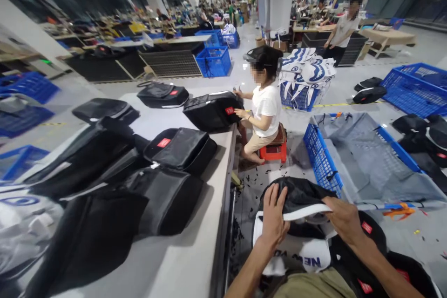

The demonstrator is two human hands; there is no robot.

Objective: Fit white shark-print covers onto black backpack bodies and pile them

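Both my hands hold a black bag with a white trim [300,198] low in the middle of the view, over my lap. My left hand [274,216] lies flat on its top, fingers spread along the white edge. My right hand [344,216] grips the white edge at the right side. Under the bag lies a white piece with dark letters [307,256]. More black bags with red labels [366,260] sit to my right.
A long grey table [174,265] at the left carries several black bags with red labels [181,146]. A person in a white shirt [265,107] sits on a red stool [274,151] working on a bag. A blue crate lined with grey fabric [363,158] stands at the right.
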